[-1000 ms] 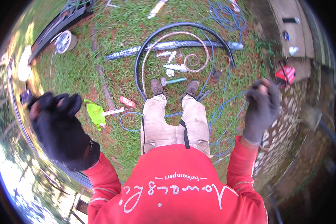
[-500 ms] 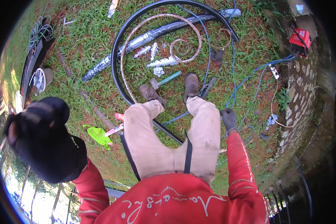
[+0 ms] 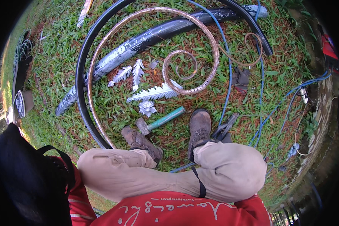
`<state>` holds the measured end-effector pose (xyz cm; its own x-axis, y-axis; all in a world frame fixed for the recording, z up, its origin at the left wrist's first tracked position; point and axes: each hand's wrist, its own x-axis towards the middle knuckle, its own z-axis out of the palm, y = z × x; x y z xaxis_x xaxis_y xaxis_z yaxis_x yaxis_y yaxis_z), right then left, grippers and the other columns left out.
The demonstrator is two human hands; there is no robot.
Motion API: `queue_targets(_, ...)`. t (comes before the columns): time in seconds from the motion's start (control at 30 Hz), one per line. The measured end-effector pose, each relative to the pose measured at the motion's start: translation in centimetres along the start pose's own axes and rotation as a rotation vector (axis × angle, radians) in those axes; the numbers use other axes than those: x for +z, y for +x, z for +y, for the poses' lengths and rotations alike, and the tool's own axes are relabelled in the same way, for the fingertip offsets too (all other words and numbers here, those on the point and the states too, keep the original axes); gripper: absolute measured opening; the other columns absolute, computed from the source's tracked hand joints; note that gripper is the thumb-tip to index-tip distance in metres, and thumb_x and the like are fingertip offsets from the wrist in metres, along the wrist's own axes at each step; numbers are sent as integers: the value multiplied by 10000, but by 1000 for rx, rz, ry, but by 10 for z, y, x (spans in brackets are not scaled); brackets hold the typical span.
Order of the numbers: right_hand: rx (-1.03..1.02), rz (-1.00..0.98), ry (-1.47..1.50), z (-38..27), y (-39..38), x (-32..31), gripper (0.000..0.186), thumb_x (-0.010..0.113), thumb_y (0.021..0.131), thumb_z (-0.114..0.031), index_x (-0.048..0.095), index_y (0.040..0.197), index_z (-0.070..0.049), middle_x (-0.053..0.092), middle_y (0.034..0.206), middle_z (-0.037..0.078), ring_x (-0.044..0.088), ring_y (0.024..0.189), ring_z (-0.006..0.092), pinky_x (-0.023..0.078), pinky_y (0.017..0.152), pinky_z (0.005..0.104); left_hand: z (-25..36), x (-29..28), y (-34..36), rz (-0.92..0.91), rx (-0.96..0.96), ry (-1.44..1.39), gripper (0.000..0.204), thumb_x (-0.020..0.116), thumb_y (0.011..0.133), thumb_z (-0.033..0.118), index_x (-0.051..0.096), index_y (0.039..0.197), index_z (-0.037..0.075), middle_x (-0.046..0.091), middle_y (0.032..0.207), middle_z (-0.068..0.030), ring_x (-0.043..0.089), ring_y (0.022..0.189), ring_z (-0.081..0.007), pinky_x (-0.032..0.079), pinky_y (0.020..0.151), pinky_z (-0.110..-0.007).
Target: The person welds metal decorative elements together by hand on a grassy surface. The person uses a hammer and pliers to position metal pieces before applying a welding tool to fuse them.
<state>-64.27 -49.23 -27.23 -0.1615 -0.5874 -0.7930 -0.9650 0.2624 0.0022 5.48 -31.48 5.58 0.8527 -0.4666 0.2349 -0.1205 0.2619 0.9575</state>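
A large black object with a curved strap fills the lower left; its kind cannot be told. My left red sleeve runs into it, and my left hand is hidden. My right hand is out of view, its sleeve dropping behind my raised right knee. In front of my boots lies a hammer with a green handle. Beyond it are a silver metal flower, a long silver leaf and two smaller leaves. A brown metal scroll curls around them, inside a black curved bar.
Under the scroll lies a long black-and-silver pipe. Blue cables cross the grass on the right toward a red machine. A dark clamp-like tool touches my right boot. A bucket stands at the far left, a grey cloth mid-right.
I have sunk lower, with my knees bent and spread and the ground closer. The black object has moved down and left. My right hand has left the view.
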Motion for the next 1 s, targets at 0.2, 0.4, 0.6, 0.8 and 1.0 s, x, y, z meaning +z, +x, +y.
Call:
queue_targets(0.2,30,67,118,30,-23,9,533,818,846,-227,700,1321,-13,765,1114,196,740,1023,347,577,954,453,0,9,-23,5,51,1,268,527,1179,270,643,1082,49,598,854,-92,591,761,-221,481,647,-390)
queue_targets(0.4,-4,222,192,11,-33,-13,540,800,843,-159,664,1341,-1,736,1121,190,717,1031,341,564,963,451,22,13,-38,5,128,-1,257,550,1169,268,653,1100,43,613,869,-93,602,769,-211,490,648,-380)
queue_targets(0.6,-134,596,119,-19,-12,-154,554,781,840,-92,628,1362,10,707,1128,184,694,1039,334,551,973,449,23,15,-45,0,160,-13,249,572,1160,266,663,1119,38,627,884,-94,614,777,-201,498,648,-370)
queue_targets(0.8,-625,1056,-219,-61,9,-297,575,834,877,-59,603,1399,11,709,1209,242,712,1148,425,547,1008,509,25,10,-50,12,180,-3,244,594,1151,263,673,1137,33,641,899,-95,625,786,-191,507,649,-360)
queue_targets(1.0,-768,1113,-253,-215,10,-372,613,875,941,-155,566,1457,-39,745,1230,245,746,1128,467,583,969,517,23,-5,-54,46,191,9,243,616,1142,261,683,1156,27,656,914,-96,637,794,-181,516,650,-350)
